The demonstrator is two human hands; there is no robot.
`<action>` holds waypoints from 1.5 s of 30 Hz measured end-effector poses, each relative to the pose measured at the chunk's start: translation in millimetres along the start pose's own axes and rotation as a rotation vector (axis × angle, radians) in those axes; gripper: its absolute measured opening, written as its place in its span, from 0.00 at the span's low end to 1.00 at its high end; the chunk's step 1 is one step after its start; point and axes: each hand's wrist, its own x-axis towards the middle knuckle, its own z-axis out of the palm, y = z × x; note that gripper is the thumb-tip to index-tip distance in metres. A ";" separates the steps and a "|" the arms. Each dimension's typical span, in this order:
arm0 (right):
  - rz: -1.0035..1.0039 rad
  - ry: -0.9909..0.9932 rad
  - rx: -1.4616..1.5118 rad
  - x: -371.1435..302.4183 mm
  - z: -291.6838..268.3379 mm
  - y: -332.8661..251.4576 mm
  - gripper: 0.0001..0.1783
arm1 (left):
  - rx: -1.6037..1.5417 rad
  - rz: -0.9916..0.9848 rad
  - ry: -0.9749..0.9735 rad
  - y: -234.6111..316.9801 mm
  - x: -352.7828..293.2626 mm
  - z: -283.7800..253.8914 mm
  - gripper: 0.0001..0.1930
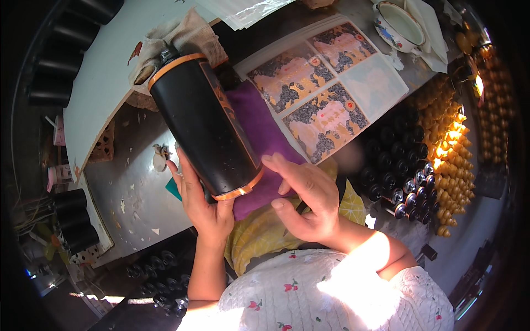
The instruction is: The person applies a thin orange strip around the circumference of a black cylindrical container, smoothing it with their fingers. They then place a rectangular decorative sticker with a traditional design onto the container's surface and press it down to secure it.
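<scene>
A large black cylinder (201, 121) with copper-coloured bands at both ends lies tilted in front of me, its far end towards the upper left. Along its right side runs a strip of orange and dark pattern (223, 102). My left hand (201, 204) holds the near end from the left, fingers along the side and thumb by the lower band. Close to the right edge of that end is my right hand (309, 198), thumb and fingers apart. I cannot tell whether its fingertips touch the cylinder. Beneath lies a purple cloth (256, 118).
Right of the cylinder lies a sheet of patterned decals (326, 121), three prints beside one blank section. An enamel bowl (406, 30) stands beyond. A crumpled cloth (190, 36) is at the cylinder's far end. Black-and-silver parts (408, 193) and gold-coloured pieces (450, 182) crowd the right.
</scene>
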 end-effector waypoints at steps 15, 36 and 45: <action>-0.114 0.010 -0.101 16.3 12.3 0.6 0.20 | -0.034 0.027 0.017 3.0 3.4 -0.1 0.50; 0.090 -0.109 0.078 29.9 12.1 -25.9 0.27 | -0.028 0.135 0.050 21.1 -56.3 7.4 0.45; 0.411 -0.018 0.288 19.9 9.0 -24.4 0.26 | 0.073 0.184 0.038 19.2 -54.5 7.4 0.46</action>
